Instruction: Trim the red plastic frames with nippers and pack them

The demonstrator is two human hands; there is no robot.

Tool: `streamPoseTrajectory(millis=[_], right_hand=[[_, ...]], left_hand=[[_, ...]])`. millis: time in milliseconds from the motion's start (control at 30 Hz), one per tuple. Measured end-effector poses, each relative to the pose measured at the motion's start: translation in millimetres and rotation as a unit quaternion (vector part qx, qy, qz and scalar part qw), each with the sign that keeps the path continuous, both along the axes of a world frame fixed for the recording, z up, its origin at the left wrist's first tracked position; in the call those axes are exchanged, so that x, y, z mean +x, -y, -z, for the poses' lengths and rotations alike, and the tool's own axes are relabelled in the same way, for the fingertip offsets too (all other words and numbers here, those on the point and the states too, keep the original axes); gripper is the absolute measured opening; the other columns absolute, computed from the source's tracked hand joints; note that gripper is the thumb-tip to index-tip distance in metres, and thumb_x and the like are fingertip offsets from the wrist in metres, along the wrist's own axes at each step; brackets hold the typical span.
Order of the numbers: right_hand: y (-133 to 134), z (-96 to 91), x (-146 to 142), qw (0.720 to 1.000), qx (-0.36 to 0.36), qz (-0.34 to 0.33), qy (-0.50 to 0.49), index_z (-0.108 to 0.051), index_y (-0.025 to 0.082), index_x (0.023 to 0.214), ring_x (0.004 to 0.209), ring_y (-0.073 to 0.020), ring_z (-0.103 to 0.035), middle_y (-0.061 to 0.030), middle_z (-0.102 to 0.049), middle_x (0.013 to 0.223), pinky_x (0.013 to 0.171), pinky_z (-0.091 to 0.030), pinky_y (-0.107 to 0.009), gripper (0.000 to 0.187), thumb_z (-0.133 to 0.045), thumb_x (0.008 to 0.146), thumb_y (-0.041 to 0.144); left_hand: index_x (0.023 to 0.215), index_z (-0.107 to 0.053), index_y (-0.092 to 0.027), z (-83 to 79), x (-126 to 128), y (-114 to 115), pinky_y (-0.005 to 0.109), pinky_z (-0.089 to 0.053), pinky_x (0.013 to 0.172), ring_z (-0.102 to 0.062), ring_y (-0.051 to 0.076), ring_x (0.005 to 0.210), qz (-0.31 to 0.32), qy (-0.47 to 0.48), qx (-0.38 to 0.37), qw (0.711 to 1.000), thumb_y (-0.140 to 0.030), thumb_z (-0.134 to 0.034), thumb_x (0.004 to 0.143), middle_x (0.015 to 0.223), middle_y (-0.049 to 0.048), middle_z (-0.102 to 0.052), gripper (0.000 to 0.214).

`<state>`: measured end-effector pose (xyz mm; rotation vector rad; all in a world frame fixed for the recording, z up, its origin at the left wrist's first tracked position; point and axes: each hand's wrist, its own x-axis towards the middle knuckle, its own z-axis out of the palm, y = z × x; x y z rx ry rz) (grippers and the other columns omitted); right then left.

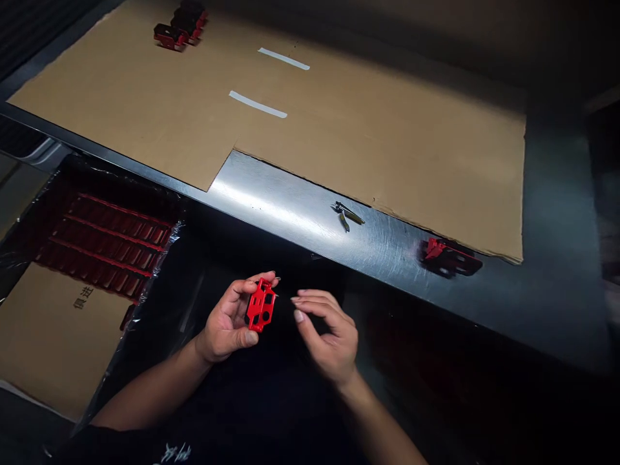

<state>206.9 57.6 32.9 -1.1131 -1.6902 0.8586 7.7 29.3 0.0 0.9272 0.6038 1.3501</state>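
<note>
My left hand grips a small red plastic part with cut-out holes, pinched between thumb and fingers, in front of the metal table edge. Just to the right of the part is my right hand, with fingers curled and held together close to it but apart from it. I see nothing in the right hand's fingers. Both hands hover over a dark lap area below the table.
A steel table carries a cardboard sheet with two white tape strips. A small metal clip and a red-and-black part lie near the edge. More red parts sit far left. A plastic-lined box of red parts stands at the left.
</note>
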Motion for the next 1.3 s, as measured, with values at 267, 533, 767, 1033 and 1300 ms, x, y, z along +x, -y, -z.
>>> streamPoseTrajectory(millis=[267, 533, 767, 1033, 1300], right_hand=[[25.5, 6.2, -19.6, 0.840, -0.418, -0.191, -0.288, -0.066, 0.018, 0.114, 0.079, -0.0174, -0.074, -0.0085, -0.077, 0.094, 0.075, -0.060, -0.030, 0.047, -0.076, 0.082, 0.051], [27.8, 3.7, -19.1, 0.865, -0.402, -0.101, -0.284, -0.070, 0.021, 0.111, 0.097, -0.0220, -0.075, -0.0106, -0.076, 0.108, 0.083, -0.063, -0.035, 0.041, -0.085, 0.077, 0.037], [29.5, 10.6, -21.9, 0.821, -0.429, -0.123, -0.357, -0.068, 0.020, 0.111, 0.087, -0.0180, -0.075, -0.0079, -0.075, 0.105, 0.082, -0.062, -0.032, 0.037, -0.082, 0.081, 0.037], [31.7, 9.2, -25.0, 0.790, -0.462, -0.096, -0.391, -0.069, 0.024, 0.108, 0.089, -0.0188, -0.074, -0.0031, -0.075, 0.097, 0.086, -0.060, -0.036, 0.029, -0.081, 0.083, 0.032], [21.5, 7.6, -6.9, 0.924, -0.336, -0.063, -0.171, -0.076, 0.033, 0.108, 0.116, -0.0231, -0.067, -0.0039, -0.069, 0.124, 0.098, -0.057, -0.037, 0.029, -0.081, 0.080, 0.025]], left_hand=[[0.124, -0.051, -0.029, 7.2, 10.3, 4.4, 0.055, -0.047, 0.110, -0.048, 0.035, 0.141, 0.026, -0.009, -0.011, 1.000, -0.029, -0.078, 0.083, 0.150, 0.0125, -0.048, 0.050], [0.120, -0.051, -0.026, 16.5, 10.8, 8.4, 0.053, -0.044, 0.114, -0.045, 0.032, 0.144, 0.000, -0.057, 0.014, 0.998, -0.025, -0.079, 0.080, 0.148, 0.0131, -0.049, 0.049], [0.146, -0.035, -0.033, 22.2, 11.4, 10.8, 0.051, -0.050, 0.108, -0.054, 0.030, 0.136, -0.046, -0.121, 0.047, 0.990, -0.030, -0.081, 0.080, 0.145, 0.0142, -0.052, 0.081], [0.159, -0.022, -0.028, 33.8, 9.0, 13.7, 0.046, -0.052, 0.108, -0.057, 0.028, 0.131, -0.088, -0.249, 0.133, 0.955, -0.023, -0.076, 0.084, 0.147, 0.0174, -0.049, 0.093], [0.143, -0.050, -0.024, 14.5, -8.1, 7.9, 0.047, -0.052, 0.103, -0.061, 0.030, 0.122, -0.056, -0.307, 0.071, 0.947, -0.040, -0.071, 0.086, 0.134, 0.0158, -0.059, 0.063]])
